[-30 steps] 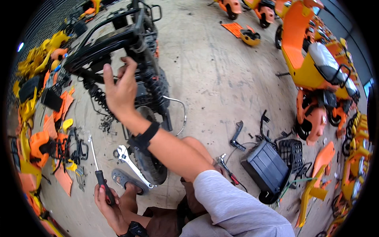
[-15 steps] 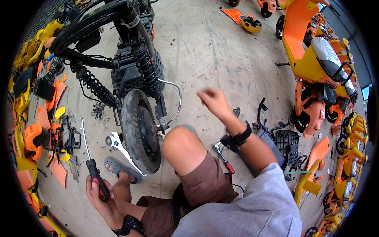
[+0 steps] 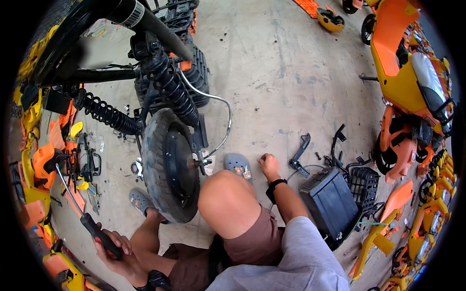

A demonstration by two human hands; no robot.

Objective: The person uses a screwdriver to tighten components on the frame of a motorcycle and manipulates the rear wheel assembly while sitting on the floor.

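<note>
A long screwdriver [image 3: 89,224] with a black and red handle is gripped in my left hand [image 3: 112,250], its shaft tilted up and to the left. My right hand [image 3: 269,166] hangs low beside the grey clog [image 3: 236,164] on my right foot. Its fingers are curled in, and I cannot see whether anything is between them. In front of me stands a stripped black scooter with its wheel [image 3: 160,169] between two coil-spring shocks [image 3: 171,86]. A cable [image 3: 228,119] loops from the frame down to the axle [image 3: 198,163]. An adjustable wrench [image 3: 139,167] shows only partly behind the tyre.
To the right lie a black box [image 3: 329,201], a black bracket [image 3: 300,155] and a black plastic basket [image 3: 364,183]. A yellow and orange scooter [image 3: 395,92] stands beyond them. Orange and yellow panels [image 3: 44,165] line the left side. A yellow helmet [image 3: 331,20] sits far ahead.
My right hand has dropped from mid-air down toward my right foot. My left hand has moved a little left and down with the screwdriver. The view has shifted, bringing the wheel closer.
</note>
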